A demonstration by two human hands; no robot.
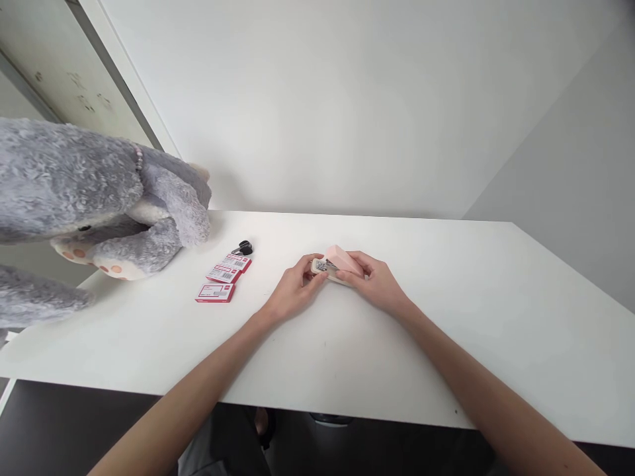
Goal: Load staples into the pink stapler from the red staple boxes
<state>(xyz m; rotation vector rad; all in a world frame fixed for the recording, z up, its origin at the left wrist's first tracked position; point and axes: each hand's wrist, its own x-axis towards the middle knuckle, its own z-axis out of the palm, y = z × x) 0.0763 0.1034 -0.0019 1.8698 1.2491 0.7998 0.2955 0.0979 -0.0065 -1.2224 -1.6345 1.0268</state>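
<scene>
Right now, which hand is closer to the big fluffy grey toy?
Left. The left hand is right of the fluffy grey toy, at the nearer end of the stapler; the right hand is farther right, at the other end.

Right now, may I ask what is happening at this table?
Someone is handling a pink-and-cream stapler at a white table. The left hand holds its cream base; the right hand grips the pink top, which is tilted up. Three red-and-white boxes lie to the left, with a small black item just beyond and a grey plush toy farther left.
</scene>
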